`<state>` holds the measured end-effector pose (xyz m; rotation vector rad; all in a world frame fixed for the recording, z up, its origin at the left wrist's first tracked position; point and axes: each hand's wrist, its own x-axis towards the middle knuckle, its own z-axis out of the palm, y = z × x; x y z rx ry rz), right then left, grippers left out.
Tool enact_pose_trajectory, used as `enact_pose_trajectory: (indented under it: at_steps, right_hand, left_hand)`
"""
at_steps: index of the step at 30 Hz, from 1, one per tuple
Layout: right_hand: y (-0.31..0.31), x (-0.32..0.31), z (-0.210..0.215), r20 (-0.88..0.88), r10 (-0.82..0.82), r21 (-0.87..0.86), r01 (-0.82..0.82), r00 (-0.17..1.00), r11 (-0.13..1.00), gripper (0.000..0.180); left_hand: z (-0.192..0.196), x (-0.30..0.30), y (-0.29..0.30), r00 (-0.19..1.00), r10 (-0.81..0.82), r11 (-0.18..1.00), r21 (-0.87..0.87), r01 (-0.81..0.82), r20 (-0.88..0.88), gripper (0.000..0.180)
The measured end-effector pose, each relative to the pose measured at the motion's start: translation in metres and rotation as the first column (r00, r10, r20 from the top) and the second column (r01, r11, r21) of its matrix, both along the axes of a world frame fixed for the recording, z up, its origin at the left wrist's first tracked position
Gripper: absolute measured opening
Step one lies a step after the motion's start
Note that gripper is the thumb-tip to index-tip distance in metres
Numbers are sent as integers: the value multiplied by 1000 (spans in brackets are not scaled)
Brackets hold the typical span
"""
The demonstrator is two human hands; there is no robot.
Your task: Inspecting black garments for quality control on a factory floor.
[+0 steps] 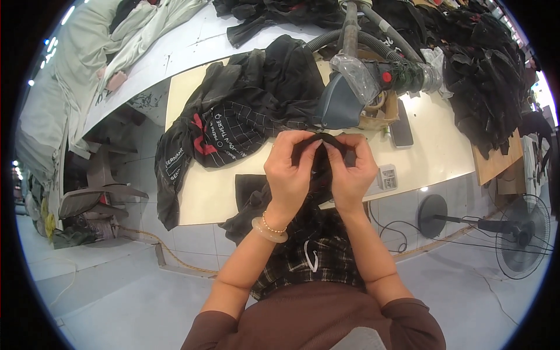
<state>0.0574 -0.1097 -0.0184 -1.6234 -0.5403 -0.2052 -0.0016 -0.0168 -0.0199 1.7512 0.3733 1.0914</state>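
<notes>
My left hand [290, 169] and my right hand [354, 169] are close together in front of me, just above the table. Both pinch a black garment [322, 139] between thumbs and fingers. Its upper edge is folded over and arches between my thumbs. The rest hangs down between my forearms toward my lap, and dark cloth [252, 189] beside my left wrist seems to belong to it. Just beyond my fingers is a grey machine head [341, 105] partly wrapped in clear plastic. To the left lies a black garment heap [251, 87] with a printed checked lining and red strips.
The cream table [434, 149] holds a cardboard box [380, 119], a phone [402, 129] and a small parts tray [387, 177]. Black garments [487, 81] are piled at right. A standing fan [522, 228] is right of me, a dark chair [104, 189] left. Cables run along the floor.
</notes>
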Motion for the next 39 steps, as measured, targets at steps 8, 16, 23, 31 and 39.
enact_pose_trajectory:
  at_steps: [8, 16, 23, 31, 39]
  right_hand:
    - [5, 0, 2, 88, -71, -8, 72, 994, 997, 19]
    - [6, -1, 4, 32, -73, 37, 71, 997, 997, 17]
    - [4, -2, 7, 0, -71, 10, 71, 997, 997, 16]
    - [5, -3, 10, -14, -51, 19, 51, 999, 999, 17]
    - [6, -3, 15, -68, -22, 50, 26, 997, 998, 15]
  left_hand:
    - [-1, 7, -6, 994, 62, 994, -95, -53, 94, 15]
    - [7, 6, -5, 999, 32, 986, -163, -25, 38, 15]
    - [13, 4, -4, 1000, -11, 969, -245, 10, -1, 15]
    - [16, 2, -4, 999, 24, 973, -231, -28, -22, 16]
    - [17, 0, -3, 999, 37, 966, -255, -45, -34, 16]
